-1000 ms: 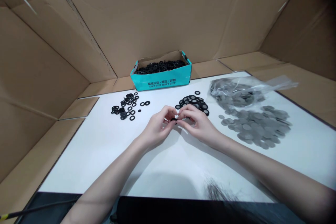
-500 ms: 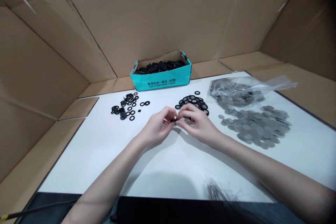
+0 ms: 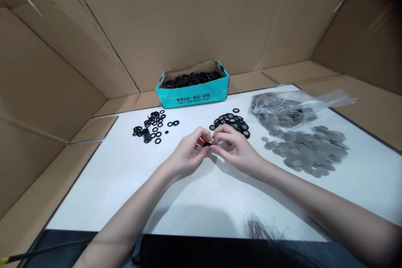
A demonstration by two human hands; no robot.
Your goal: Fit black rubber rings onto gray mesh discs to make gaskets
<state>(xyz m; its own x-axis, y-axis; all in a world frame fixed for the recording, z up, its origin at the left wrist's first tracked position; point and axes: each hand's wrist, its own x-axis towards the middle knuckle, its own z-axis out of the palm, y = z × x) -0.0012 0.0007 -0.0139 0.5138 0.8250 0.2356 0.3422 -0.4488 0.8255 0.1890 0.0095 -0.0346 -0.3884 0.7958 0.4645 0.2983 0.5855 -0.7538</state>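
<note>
Between the fingertips of both hands is a small black ring (image 3: 207,144), largely covered by the fingers. My left hand (image 3: 191,149) is closed in a pinch on its left side. From the right, my right hand (image 3: 235,145) pinches the same ring, thumb and fingers nearly meeting the left ones. Just behind the right hand lies a pile of black rings with grey centres (image 3: 230,121). Loose black rings (image 3: 153,123) are scattered to the left of the hands. On the right is a heap of thin grey discs (image 3: 314,150).
A turquoise box (image 3: 196,97) full of black rings stands at the table's back edge. A clear plastic bag (image 3: 282,109) of grey discs lies at the back right. Cardboard walls (image 3: 194,16) enclose the white table (image 3: 109,192) on the back and sides.
The fingers have shifted very slightly around the black ring, and a little more of it shows. The piles, box and bag have stayed in place.
</note>
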